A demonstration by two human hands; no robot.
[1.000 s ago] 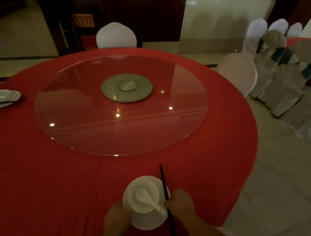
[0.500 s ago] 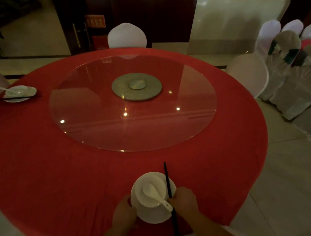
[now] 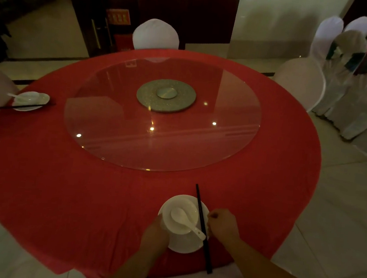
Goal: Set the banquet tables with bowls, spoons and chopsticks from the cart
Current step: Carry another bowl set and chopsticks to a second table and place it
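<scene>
I see the chopsticks [image 3: 202,228] lying across the plate's [image 3: 186,245] right rim at the worktop's [image 3: 82,185] near edge, long axis near to far, far tips leaning slightly left. The spoon [image 3: 184,220] sits in the bowl [image 3: 184,203], handle pointing near-right. The left hand [image 3: 154,234] is against the bowl's near-left side, fingers hidden. The right hand [image 3: 222,226], fingers curled, is just right of the chopsticks; I cannot tell its grip. A glass turntable [image 3: 160,136] lies beyond.

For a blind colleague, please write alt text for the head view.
At the near edge of a round red table, the left hand touches a white bowl with a spoon inside, on a plate; the curled right hand is beside black chopsticks. Another setting lies far left.
</scene>
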